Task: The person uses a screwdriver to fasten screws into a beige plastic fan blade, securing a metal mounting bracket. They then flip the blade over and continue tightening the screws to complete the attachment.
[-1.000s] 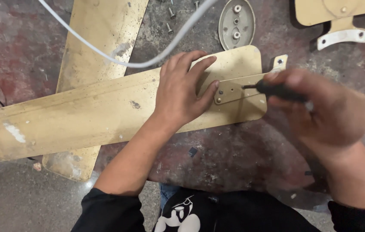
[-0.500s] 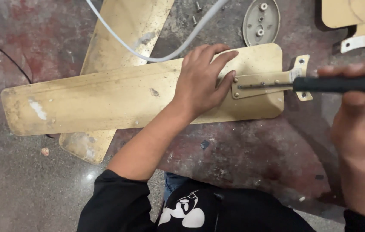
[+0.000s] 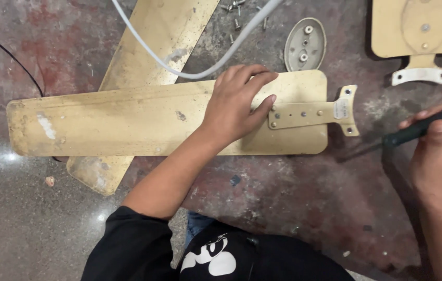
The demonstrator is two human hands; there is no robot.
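Two hands | left hand [image 3: 234, 106] flat, gripping nothing, on fan blade [image 3: 127, 122]; right hand [image 3: 439, 156] clenched around screwdriver [image 3: 419, 127]

Left hand [image 3: 234, 112]: mine, bare, no ring, no glove, short plain nails. Forearm behind my fingers: bare up to the elbow.

Left sleeve [image 3: 127, 250]: black cloth, pushed up, its edge well back from my fingers.

Shirt [image 3: 252, 257]: black, with a white cartoon-like print on the chest, below both my hands.

Trousers: a small strip of blue denim shows just above the shirt.

Right hand [image 3: 439, 158]: mine, bare, no ring; wrist and forearm uncovered to the frame edge.
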